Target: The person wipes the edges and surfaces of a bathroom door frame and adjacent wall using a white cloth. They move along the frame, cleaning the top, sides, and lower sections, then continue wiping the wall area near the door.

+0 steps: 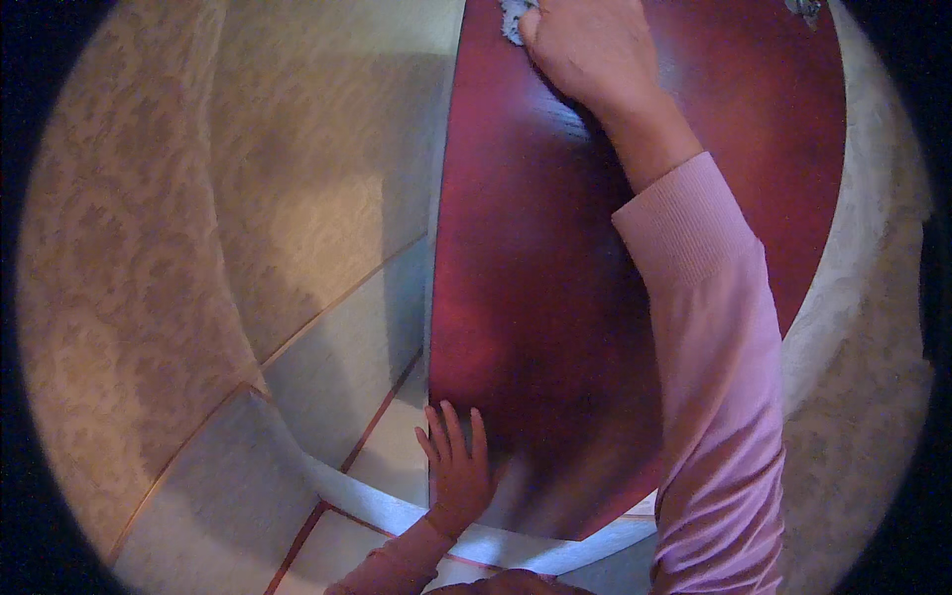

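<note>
A dark red, glossy door (520, 297) fills the middle of the view, its free left edge running nearly straight down. At the top, my right hand (595, 52) is closed around a fuzzy pale blue-grey cloth (513, 22) against the door's surface. Part of the cloth is hidden by the fingers and the picture's rim. Low down, my left hand (460, 468) lies at the door's left edge with its fingers spread and nothing held in it. Both arms wear pink knit sleeves.
A metal door handle or lock part (805, 10) shows at the upper right. Patterned wallpaper (111, 223) covers the left wall, above grey skirting tiles (216, 461). A pale door frame (863, 223) curves along the right. Light floor tiles (394, 461) have reddish joints.
</note>
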A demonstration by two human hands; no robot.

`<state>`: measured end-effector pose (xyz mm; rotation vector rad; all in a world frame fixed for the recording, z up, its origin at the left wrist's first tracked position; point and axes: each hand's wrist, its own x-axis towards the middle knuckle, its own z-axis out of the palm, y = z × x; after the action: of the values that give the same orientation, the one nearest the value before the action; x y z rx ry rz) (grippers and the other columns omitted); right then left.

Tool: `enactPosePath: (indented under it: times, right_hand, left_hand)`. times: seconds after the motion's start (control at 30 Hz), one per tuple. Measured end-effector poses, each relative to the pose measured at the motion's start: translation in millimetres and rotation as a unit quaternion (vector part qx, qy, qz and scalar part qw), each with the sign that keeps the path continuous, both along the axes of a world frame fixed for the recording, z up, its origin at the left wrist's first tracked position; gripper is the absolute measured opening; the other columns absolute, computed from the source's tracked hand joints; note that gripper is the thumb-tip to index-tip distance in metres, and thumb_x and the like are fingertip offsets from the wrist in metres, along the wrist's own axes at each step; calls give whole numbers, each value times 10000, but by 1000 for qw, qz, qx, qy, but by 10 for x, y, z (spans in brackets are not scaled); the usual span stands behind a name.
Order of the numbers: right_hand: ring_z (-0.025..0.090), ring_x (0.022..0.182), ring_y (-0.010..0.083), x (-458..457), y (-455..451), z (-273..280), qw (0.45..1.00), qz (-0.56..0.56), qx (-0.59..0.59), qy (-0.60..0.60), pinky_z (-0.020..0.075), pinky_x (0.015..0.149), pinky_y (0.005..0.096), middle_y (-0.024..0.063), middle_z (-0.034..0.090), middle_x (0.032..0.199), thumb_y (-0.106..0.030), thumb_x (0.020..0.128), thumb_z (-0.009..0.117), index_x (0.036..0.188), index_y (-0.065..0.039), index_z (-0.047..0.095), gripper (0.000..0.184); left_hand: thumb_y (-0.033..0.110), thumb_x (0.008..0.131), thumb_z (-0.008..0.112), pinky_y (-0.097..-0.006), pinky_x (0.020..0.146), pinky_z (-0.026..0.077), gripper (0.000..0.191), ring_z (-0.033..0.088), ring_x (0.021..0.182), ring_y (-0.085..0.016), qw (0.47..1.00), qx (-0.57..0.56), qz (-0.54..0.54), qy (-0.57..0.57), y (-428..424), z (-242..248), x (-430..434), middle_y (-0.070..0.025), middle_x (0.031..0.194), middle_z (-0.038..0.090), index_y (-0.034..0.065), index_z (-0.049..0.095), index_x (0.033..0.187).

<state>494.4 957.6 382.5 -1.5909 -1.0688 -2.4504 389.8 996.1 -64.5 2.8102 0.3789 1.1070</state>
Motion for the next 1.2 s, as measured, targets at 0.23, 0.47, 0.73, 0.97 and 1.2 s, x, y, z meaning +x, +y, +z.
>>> enactPosePath:
  times: [0.23,0.47,0.73,0.97,1.2]
  right_hand:
    - [360,1360,318,-93,138,-593,989,94,-100,51,195,1137,501,203,425,1426,-212,844,532,1326,-2,497,527]
    - [415,1308,306,-198,105,-1347,973,165,-127,99,250,1106,511,180,472,1376,-194,762,595,1284,-6,517,561]
    - [357,1359,264,-204,-265,-1599,937,122,-284,165,202,1146,486,142,429,1423,-298,762,631,1313,-56,501,616]
    - [365,1350,273,22,-773,-1136,990,18,-107,92,239,1124,503,144,413,1424,-225,796,596,1369,-78,431,614]
    - [318,1369,367,-73,-1638,-661,990,-58,100,85,261,1107,507,215,346,1467,-200,853,504,1429,-61,362,609]
  left_hand:
    - [499,715,712,-711,1049,84,1031,80,1374,-572,998,-46,9,-47,-104,93,84,-390,1478,96,-55,220,1431]
    - [449,684,758,-701,1052,114,1047,87,1395,-527,998,-47,18,-42,-228,255,-58,-346,1503,104,-42,229,1442]
    - [436,689,770,-674,1081,44,1063,60,1404,-513,996,-89,1,-23,-153,521,-111,-341,1513,59,-38,201,1451]
    - [469,659,786,-658,1093,58,1111,48,1402,-521,996,-72,6,-47,-70,351,24,-365,1499,65,-59,200,1441]
    - [567,665,733,-662,1092,65,1122,42,1398,-530,997,-49,5,-53,62,360,-393,-372,1494,68,-56,214,1440]
